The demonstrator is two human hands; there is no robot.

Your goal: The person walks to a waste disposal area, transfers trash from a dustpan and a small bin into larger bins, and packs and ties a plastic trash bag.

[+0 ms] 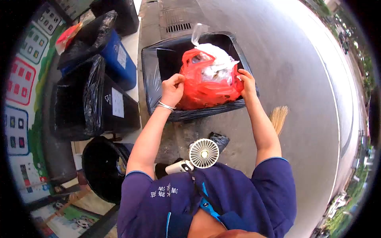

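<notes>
A red plastic bag (198, 94) bulges over the opening of a bin (150, 89) lined with black plastic. White and clear plastic waste (217, 59) shows through the bag's open top. My left hand (173, 90) pinches the bag's left edge, fingers closed. At the opposite side my right hand (248, 84) grips the red plastic near its rim, thumb and fingers pressed together. A clear plastic cup or bag (198, 33) sticks up at the bin's far edge. What lies beneath the red bag is hidden.
Several lined bins stand at left, among them a black one (119, 105) and a blue one (121, 59). A round black bucket (99, 170) is lower left. Broom bristles (279, 118) lie by my right arm. A handheld fan (204, 153) hangs at my chest, near a black plastic bag (219, 140).
</notes>
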